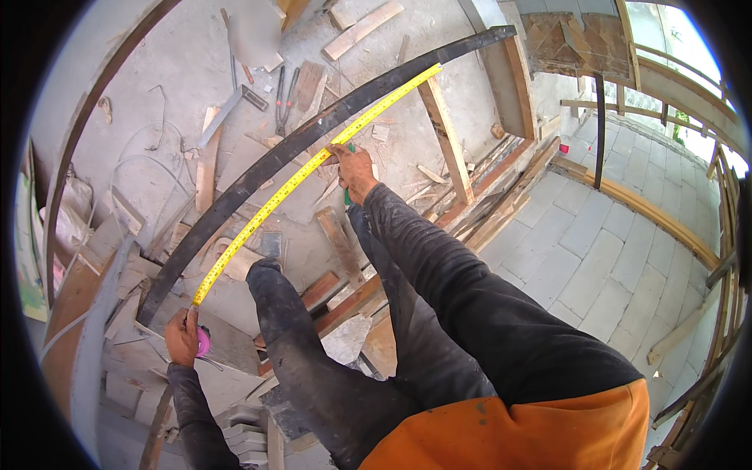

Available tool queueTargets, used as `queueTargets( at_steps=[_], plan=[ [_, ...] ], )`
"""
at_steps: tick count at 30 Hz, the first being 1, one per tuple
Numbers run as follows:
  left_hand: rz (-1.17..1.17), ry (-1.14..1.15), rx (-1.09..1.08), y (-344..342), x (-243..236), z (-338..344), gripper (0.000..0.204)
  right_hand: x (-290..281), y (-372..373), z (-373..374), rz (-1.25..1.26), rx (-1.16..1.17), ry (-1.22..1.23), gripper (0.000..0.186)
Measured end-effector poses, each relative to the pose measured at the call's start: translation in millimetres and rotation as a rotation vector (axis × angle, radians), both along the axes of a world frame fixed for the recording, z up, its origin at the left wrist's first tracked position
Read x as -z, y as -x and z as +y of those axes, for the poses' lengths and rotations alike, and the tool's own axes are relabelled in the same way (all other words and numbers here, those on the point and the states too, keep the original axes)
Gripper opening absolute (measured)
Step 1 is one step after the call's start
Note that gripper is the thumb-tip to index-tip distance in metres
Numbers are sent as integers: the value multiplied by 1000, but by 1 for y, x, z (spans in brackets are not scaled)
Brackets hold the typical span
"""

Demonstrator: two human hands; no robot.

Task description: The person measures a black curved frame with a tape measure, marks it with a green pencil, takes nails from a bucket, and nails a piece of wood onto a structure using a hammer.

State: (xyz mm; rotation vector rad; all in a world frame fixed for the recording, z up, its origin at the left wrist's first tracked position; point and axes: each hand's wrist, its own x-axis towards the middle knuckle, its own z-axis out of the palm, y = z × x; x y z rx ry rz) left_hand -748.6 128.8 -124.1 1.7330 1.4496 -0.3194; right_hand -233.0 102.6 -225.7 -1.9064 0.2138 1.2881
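Observation:
A long dark beam (317,124) crosses the work area from lower left to upper right. Beside its near edge stretches the yellow blade of a tape measure (270,205), running almost parallel to it. My left hand (182,338) is closed at the blade's lower-left end, with a pink rounded thing (204,341) showing at its palm side, mostly hidden. Farther along, my right hand (356,170) pinches the blade near its middle. Green parts of something (349,147) show around the right hand; its kind is hidden. The blade's upper-right end extends past that hand.
Pliers or cutters with long handles (287,100) and a carpenter's square (227,113) lie beyond the beam. Wood offcuts (363,30) litter the dusty floor. A short board (446,141) stands near the tape's far end. Grey block paving (599,243) spreads to the right.

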Motion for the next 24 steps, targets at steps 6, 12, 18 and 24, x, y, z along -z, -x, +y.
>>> queueTargets(
  at_steps=[6,12,18,24],
  plan=[
    [122,-72,-4,19,34,14,45,14,6,0,78,-239,-26,38],
    [239,-73,-39,14,52,31,46,27,11,16,47,-316,19,39],
    [271,-60,-18,6,61,42,47,38,12,30,12,-355,166,37],
    [323,-28,-14,7,64,45,48,29,12,40,63,-350,207,25]
  ],
)
